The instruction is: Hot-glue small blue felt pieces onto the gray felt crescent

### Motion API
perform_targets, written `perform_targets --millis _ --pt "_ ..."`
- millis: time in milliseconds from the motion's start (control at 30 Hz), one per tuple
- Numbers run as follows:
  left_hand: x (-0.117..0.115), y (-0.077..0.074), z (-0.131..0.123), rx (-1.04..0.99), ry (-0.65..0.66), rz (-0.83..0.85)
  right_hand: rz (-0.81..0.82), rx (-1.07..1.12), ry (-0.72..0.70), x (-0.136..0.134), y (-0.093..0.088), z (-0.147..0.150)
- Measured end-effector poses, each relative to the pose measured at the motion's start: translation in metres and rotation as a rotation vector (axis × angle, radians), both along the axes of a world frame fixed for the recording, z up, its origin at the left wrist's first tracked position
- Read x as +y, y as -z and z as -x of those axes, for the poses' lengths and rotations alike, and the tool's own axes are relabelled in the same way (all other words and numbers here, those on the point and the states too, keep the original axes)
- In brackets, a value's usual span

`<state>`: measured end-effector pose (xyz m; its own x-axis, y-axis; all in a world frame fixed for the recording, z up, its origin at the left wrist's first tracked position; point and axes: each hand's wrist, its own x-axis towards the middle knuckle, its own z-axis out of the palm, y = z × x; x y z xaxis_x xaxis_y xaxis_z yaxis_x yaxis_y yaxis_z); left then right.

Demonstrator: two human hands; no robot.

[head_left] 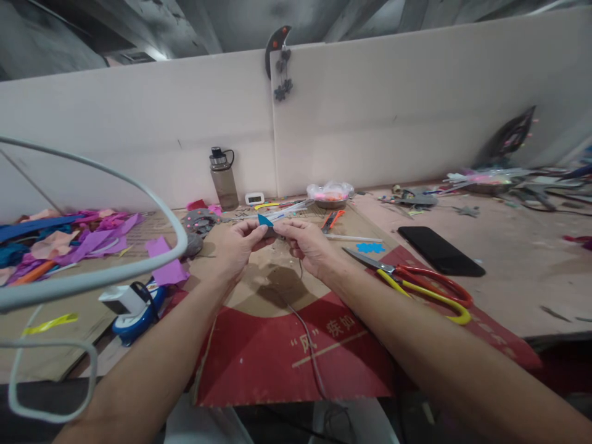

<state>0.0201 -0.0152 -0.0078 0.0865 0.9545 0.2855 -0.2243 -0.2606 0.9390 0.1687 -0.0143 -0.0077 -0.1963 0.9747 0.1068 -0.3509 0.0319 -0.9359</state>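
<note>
In front of me, my left hand (243,243) and my right hand (309,242) meet fingertip to fingertip above the cardboard. Between their thumbs and forefingers is a small, thin teal piece (264,220) with a pointed corner sticking up. The fingers cover its lower part, and a dark bit shows just under it. To the right of my right hand lie a blue star-edged cutout (370,247), a pair of scissors with red and yellow handles (416,280) and a thin white stick (354,238).
A cardboard sheet (259,364) covers the table front. At right is a black phone (439,250); behind stand a bottle (224,182), a small white clock (254,198) and a bowl (330,202). Coloured scraps (92,237) lie left, near a white tube (115,280) and blue-based power socket (139,320).
</note>
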Motion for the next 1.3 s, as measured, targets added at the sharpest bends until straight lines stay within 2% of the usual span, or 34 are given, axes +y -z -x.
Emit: perform_targets --millis 200,467,600,700,867,1033,1300 --pt "-0.002 -0.001 -0.003 -0.009 0.012 0.009 -0.055 -0.049 0.095 -0.001 0.001 0.006" --pt "-0.004 -0.004 -0.004 0.002 0.099 0.102 -0.022 -0.057 0.111 -0.002 0.001 0.008" --pt "-0.003 -0.004 -0.004 0.034 0.082 0.110 -0.029 -0.052 0.121 -0.002 0.003 0.007" --pt "-0.004 -0.004 -0.003 0.032 0.044 0.114 -0.048 -0.053 0.069 -0.003 0.004 0.005" --pt "-0.002 -0.005 0.001 0.011 0.028 0.144 0.002 0.031 -0.113 0.000 0.003 -0.004" --pt "-0.003 -0.007 0.003 0.030 0.028 0.172 -0.033 0.048 -0.137 0.007 0.005 -0.007" --pt "-0.003 -0.006 0.001 0.143 0.027 0.069 -0.023 0.064 -0.200 0.001 0.000 -0.006"
